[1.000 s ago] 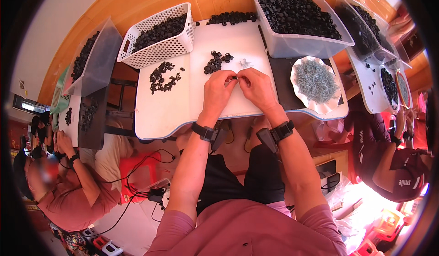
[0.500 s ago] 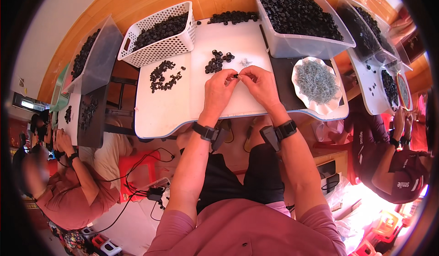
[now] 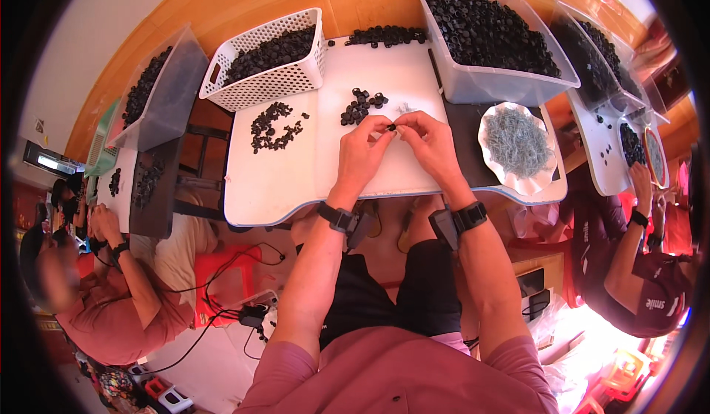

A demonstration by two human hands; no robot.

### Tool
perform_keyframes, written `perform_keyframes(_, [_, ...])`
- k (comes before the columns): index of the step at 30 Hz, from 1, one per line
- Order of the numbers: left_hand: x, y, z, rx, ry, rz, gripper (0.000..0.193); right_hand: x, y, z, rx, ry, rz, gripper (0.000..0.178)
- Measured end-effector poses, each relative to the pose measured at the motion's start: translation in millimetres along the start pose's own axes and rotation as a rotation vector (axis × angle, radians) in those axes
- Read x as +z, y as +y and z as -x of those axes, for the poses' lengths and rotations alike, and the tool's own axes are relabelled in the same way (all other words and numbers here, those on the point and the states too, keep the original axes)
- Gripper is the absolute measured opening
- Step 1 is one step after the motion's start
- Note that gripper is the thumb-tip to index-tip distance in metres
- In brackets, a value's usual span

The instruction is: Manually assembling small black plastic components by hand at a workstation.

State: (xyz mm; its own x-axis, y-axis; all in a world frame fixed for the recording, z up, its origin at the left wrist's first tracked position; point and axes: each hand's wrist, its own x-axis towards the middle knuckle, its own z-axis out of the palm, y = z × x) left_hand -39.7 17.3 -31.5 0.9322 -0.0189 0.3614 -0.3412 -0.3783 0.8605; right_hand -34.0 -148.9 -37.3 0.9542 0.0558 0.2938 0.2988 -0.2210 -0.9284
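My left hand (image 3: 362,151) and my right hand (image 3: 430,146) meet above the white table (image 3: 333,173), fingertips pinched together. Between them is a small black part (image 3: 392,127), held by both hands; its exact kind is too small to make out. Just beyond the left hand sits a pile of black round pieces (image 3: 360,106). A little heap of thin silvery pieces (image 3: 404,108) lies right behind my fingers, partly hidden by them. Farther left, smaller black pieces (image 3: 274,127) are scattered on the tabletop.
At the back stand a white perforated basket (image 3: 277,85) and a clear bin (image 3: 503,81), both full of black pieces. A scalloped white dish (image 3: 521,184) of silvery pieces rests at right. People work at tables on the left (image 3: 122,295) and right (image 3: 629,273).
The table and its contents sit slightly lower and farther right in view. My hands stay pinched together at the small black part. The person on the right has reached a hand toward their tray.
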Motion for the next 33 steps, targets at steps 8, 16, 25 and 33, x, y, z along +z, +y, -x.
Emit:
perform_keyframes(8, [-5.4,-7.5,-3.2,0.129,-0.070,-0.029,0.029,-4.5,7.4,-1.6,0.117,-0.086,-0.382,0.020])
perform_keyframes(16, [-23.8,-17.5,-39.7,0.024,0.158,0.000,0.030,-2.7,10.6,-1.8,0.116,0.137,-0.191,0.015])
perform_keyframes(25, [-65.6,-48.0,-124.2,0.352,-0.431,-0.496,0.030,0.1,6.5,-0.6,-0.038,0.200,-0.027,0.020])
perform_keyframes(33, [-56.5,-54.8,-119.5,0.172,-0.331,-0.497,0.025,-1.2,3.1,-1.4,-0.026,0.189,-0.006,0.017])
